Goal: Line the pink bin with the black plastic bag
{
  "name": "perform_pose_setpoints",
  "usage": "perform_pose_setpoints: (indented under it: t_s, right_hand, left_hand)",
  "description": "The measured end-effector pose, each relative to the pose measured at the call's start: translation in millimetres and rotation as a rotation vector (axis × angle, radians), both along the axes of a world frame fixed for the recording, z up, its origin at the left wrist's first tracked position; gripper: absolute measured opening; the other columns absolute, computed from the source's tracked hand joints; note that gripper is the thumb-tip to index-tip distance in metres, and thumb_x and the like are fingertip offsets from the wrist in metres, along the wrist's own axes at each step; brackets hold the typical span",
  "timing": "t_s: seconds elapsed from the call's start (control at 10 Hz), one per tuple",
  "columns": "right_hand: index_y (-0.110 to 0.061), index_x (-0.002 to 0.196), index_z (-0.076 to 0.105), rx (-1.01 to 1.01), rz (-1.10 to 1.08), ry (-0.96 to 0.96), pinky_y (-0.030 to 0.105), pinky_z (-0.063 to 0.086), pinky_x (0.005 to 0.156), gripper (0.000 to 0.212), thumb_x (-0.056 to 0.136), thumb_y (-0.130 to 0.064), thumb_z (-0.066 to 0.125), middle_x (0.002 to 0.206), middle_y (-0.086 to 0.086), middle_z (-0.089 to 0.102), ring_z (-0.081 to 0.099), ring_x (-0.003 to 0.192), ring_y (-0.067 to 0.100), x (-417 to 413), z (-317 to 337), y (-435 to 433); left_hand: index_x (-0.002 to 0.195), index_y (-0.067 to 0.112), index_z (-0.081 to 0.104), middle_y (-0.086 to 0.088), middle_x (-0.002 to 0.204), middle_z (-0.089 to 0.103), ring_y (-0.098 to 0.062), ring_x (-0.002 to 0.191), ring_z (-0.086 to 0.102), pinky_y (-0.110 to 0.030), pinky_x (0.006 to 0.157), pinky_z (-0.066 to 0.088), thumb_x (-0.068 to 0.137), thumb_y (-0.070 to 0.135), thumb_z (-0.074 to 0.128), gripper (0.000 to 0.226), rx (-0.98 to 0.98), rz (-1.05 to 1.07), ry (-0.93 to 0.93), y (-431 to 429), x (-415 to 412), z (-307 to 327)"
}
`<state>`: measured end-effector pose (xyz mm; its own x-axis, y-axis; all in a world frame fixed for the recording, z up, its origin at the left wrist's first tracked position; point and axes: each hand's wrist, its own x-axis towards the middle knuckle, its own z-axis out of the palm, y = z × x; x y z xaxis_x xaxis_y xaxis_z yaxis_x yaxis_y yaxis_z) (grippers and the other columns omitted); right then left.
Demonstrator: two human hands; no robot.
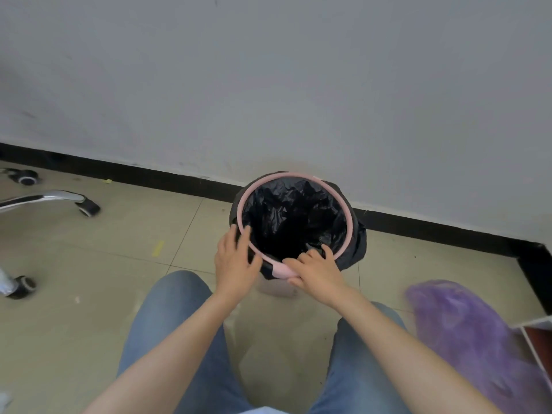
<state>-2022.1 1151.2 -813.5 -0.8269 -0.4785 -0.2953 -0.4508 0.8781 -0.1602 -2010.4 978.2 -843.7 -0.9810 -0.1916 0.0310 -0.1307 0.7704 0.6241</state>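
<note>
The pink bin [349,216] stands on the tiled floor against the wall, seen from above. The black plastic bag [292,216] fills its inside and folds over the outside, and a pink ring lies on top of the rim over the bag. My left hand [236,264] rests on the near left of the rim, fingers spread, touching the bag's folded edge. My right hand [316,270] presses on the near right of the rim, fingertips curled over the ring into the bag. A bare pink patch of the bin wall shows between the two hands.
An office chair's chrome leg with castors [86,206] stands at the left. A purple plastic bag [466,339] lies on the floor at the right, beside a white-edged object [534,333]. A black skirting board [149,174] runs along the grey wall. My knees in jeans sit below the bin.
</note>
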Motion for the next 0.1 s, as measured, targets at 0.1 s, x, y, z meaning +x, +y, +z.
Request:
perform_pose_setpoints:
  t_s: [0.1]
  right_hand:
    - [-0.014,0.142,0.026,-0.068,-0.104,0.007,0.046,0.012,0.115,0.055,0.093,-0.027,0.046,0.145,0.012,0.037,0.026,0.137,0.028,-5.9,10.7,-13.2]
  left_hand:
    - [0.144,0.019,0.024,-0.012,0.157,0.01,-0.03,0.145,0.004,-0.044,0.116,0.016,0.092,0.029,0.04,0.055,-0.261,-0.233,-0.069,11.0,1.9,-10.0]
